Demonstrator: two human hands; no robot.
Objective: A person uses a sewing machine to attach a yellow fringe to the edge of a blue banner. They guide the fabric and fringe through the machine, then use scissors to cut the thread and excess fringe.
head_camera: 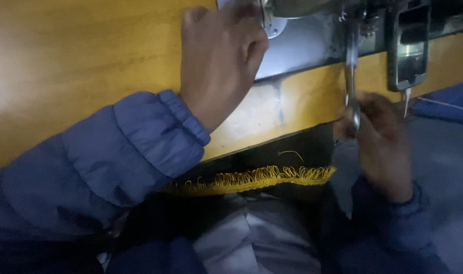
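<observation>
Yellow laminate sewing table [79, 61] fills the frame from 9 to 12 o'clock, its edge running diagonally. Grey metal bed of the sewing machine [312, 45] sits at 1 o'clock, set into the top. Left hand [219, 61], in a blue padded sleeve [140, 147], lies palm-down and flat at 12 o'clock, fingers pressed on the metal plate at the machine base; it grips nothing. Right hand [381, 137] at 3 o'clock is blurred, fingers curled around a slim metal tool [351, 86], maybe a wrench or screwdriver, pointing up at the machine's underside. Judging by this, adjustment work is mid-way, tool engaged, nothing sewn yet. Dark cloth with yellow looped fringe [257, 178] hangs at 6 o'clock, below the table edge, on the lap. Black-framed device [408, 45] at 2 o'clock crowds the tool's path.
</observation>
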